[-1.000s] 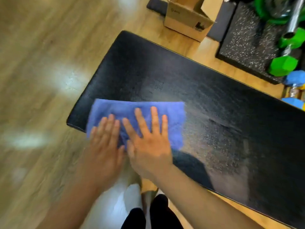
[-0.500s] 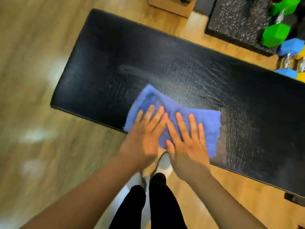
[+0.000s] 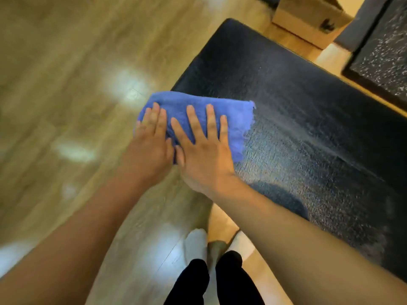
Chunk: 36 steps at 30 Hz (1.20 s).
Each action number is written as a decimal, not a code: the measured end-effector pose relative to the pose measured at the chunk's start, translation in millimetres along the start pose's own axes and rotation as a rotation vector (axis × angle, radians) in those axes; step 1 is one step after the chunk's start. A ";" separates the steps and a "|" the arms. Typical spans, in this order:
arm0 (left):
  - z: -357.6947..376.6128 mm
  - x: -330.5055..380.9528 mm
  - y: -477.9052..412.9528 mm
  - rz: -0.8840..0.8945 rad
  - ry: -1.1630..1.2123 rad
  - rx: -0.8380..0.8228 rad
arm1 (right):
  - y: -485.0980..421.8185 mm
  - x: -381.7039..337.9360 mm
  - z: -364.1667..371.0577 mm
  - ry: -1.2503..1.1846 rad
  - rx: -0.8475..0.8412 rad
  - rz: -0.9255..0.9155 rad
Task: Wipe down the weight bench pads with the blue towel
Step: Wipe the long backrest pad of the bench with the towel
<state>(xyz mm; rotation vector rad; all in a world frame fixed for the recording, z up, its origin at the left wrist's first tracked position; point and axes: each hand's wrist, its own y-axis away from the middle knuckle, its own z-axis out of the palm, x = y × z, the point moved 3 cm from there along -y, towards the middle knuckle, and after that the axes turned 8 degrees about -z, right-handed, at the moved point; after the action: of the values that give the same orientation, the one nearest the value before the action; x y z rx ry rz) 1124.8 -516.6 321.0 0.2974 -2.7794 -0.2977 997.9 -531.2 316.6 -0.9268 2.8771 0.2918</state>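
Observation:
The black weight bench pad runs from the upper middle to the lower right, with a dull wet sheen on its near half. The folded blue towel lies over the pad's left end, its left part hanging past the edge above the floor. My left hand presses flat on the towel's left part with straight fingers. My right hand presses flat beside it, fingers spread on the towel. The two hands touch at the thumbs.
A wooden floor fills the left side. A cardboard box stands beyond the pad's far end. A speckled black rubber mat lies at the top right. My legs and white socks are at the bottom, close to the pad's near edge.
Both hands have slid the towel from the middle of the pad back to its left end, where it now overhangs the edge. A wet streak shows where it passed.

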 end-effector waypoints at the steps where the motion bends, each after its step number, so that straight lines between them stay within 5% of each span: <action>1: -10.1 -8.5 -11.8 -0.087 0.121 -0.097 | -17.2 -3.5 -3.4 0.003 -0.002 -0.051; 3: -29.2 -15.2 -31.3 -0.205 0.319 -0.220 | -47.6 -1.5 -12.5 0.021 -0.027 -0.180; 6: -46.9 3.4 -63.9 -0.162 0.211 -0.160 | -88.3 41.6 -24.4 0.016 -0.054 -0.276; 12: -21.0 117.6 -177.3 0.003 0.008 -0.147 | -122.1 178.9 -48.4 0.001 -0.018 -0.053; 15: -13.4 164.6 -213.6 -0.008 -0.213 -0.199 | -118.9 228.7 -66.3 -0.240 -0.072 0.169; 18: -3.1 204.7 -211.2 0.267 -0.453 -0.231 | -75.4 269.0 -80.9 -0.392 -0.111 0.300; 25: 71.3 357.2 -99.8 0.684 -0.374 -0.337 | 121.9 355.4 -68.8 -0.370 -0.185 0.549; 29: 89.4 369.3 -71.4 0.766 -0.426 -0.313 | 168.8 346.4 -52.0 -0.050 -0.089 0.550; 36: 72.5 251.6 12.1 0.822 -0.309 -0.203 | 191.2 195.9 -14.6 0.003 0.021 0.507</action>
<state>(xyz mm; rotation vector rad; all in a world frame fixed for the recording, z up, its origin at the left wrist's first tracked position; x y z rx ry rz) 865.4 -552.6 332.1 -0.9878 -2.8361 -0.4251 726.7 -493.1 328.5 -0.1772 3.0658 0.2953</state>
